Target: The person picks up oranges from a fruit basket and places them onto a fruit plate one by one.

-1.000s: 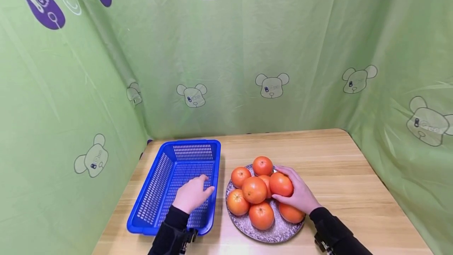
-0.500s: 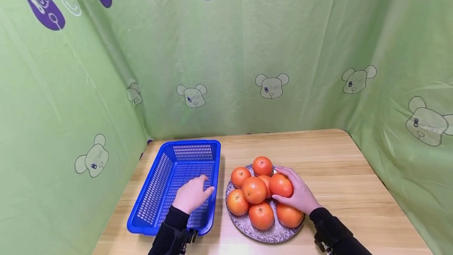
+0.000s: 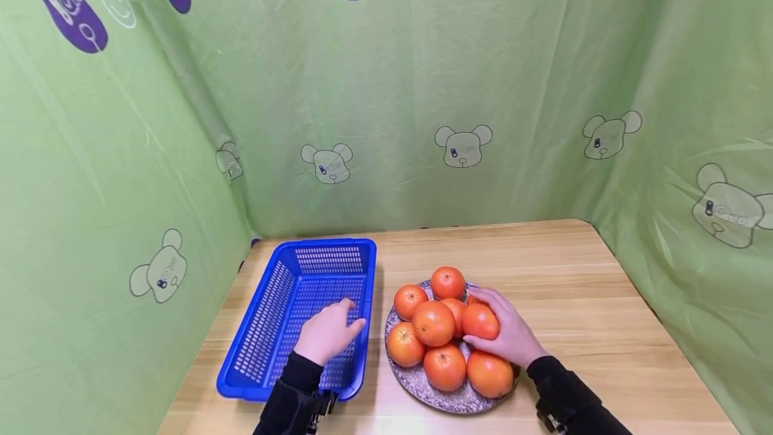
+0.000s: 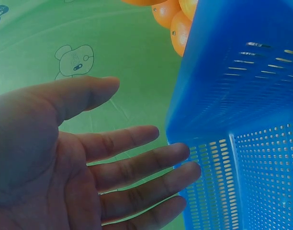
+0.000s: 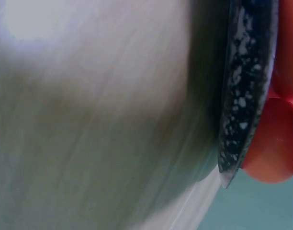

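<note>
At the right of the head view, my right hand [image 3: 506,333] grips a round, glossy orange-red fruit [image 3: 480,322], thumb on its near side and fingers over the far side. Several similar fruits, among them one on top [image 3: 433,323] and one at the near right [image 3: 490,374], are heaped on a speckled plate [image 3: 417,384]. In the right wrist view the plate's dark edge [image 5: 242,91] and a fruit [image 5: 273,143] show. My left hand [image 3: 326,332], fingers spread and holding nothing, hovers over a blue plastic basket [image 3: 371,274]; in the left wrist view its fingers overlap the basket wall [image 4: 204,96].
Both the basket and the plate stand on a wood-grain table [image 3: 543,254], basket on the left, plate on the right. A green printed curtain [image 3: 386,186] encloses the back and both sides.
The gripped fruit and my right hand have shifted slightly nearer. The fruit at the plate's near right has rolled forward and left, and another fruit now shows behind the gripped one. My left hand stays put.
</note>
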`<move>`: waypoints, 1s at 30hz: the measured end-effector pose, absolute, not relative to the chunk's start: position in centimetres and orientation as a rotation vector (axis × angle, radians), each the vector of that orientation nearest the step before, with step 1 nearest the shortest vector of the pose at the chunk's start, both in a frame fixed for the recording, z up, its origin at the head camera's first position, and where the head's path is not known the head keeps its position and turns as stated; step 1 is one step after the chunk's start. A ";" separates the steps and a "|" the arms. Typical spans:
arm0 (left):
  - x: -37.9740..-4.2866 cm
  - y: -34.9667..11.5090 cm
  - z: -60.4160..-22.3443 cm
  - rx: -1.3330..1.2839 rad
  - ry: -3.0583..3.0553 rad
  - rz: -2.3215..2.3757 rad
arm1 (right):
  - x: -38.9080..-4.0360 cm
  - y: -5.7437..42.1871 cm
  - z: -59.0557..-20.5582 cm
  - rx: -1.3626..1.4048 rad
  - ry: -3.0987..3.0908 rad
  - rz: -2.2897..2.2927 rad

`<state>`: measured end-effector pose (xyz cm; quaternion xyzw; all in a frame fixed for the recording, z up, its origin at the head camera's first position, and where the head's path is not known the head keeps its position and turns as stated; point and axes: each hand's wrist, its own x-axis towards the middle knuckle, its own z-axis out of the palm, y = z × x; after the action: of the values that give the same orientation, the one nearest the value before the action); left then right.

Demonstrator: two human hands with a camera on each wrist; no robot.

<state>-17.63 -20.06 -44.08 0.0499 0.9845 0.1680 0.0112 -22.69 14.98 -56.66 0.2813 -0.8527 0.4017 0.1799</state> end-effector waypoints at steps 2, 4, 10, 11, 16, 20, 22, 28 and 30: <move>-17.6 -20.1 -44.1 0.155 3.073 0.523 | -22.6 15.0 -56.7 0.792 -2.413 1.128; -17.6 -20.1 -44.1 0.156 3.073 0.523 | -22.5 15.0 -56.7 0.789 -2.416 1.120; -17.6 -20.1 -44.1 0.154 3.065 0.531 | -22.3 15.0 -56.6 0.788 -2.443 1.126; -17.6 -20.1 -44.1 0.154 3.065 0.532 | -22.3 15.0 -56.6 0.794 -2.443 1.126; -17.6 -20.1 -44.1 0.151 3.070 0.532 | -22.4 15.2 -56.8 0.782 -2.472 1.136; -17.6 -20.1 -44.0 0.150 3.072 0.532 | -22.3 15.2 -56.8 0.765 -2.493 1.139; -17.6 -20.1 -43.9 0.149 3.070 0.535 | -22.3 15.2 -56.7 0.769 -2.486 1.142; -17.6 -20.1 -43.9 0.154 3.065 0.540 | -22.3 15.2 -56.7 0.811 -2.444 1.134; -17.6 -20.1 -44.0 0.160 3.063 0.541 | -22.4 15.3 -56.7 0.825 -2.429 1.131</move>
<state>-17.56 -20.08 -43.95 0.0514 0.9834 0.1737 0.0134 -22.38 15.28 -56.74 0.2902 -0.8541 0.3977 0.1679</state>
